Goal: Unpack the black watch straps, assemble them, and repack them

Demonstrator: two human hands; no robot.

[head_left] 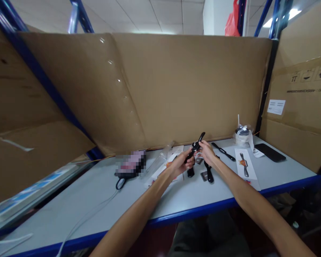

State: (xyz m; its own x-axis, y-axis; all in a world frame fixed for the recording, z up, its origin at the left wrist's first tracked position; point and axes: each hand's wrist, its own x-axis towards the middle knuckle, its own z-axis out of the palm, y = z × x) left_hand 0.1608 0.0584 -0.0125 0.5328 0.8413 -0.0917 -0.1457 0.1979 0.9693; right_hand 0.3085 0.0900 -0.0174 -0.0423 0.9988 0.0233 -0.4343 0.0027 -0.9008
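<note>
A black spokeshave (195, 146) is held tilted above the table, one handle pointing up and away. My left hand (179, 165) is closed around its lower handle. At its middle, the fingers of my right hand (206, 151) pinch the body; the exact contact is partly hidden. Beneath my hands lie another black spokeshave (209, 174) and a dark handle end (190, 172), partly covered. Small grey square pieces (204, 176) rest beside them. Further right is one more black spokeshave (223, 152) lying flat.
A printed card (245, 167) showing a spokeshave and a dark phone (270, 152) lie at right, near a plastic-wrapped cup (242, 135). Clear plastic packaging (157, 162) and a blurred pouch (131, 164) lie left. Cardboard (192, 89) walls the back; a white cable (96, 207) crosses the table.
</note>
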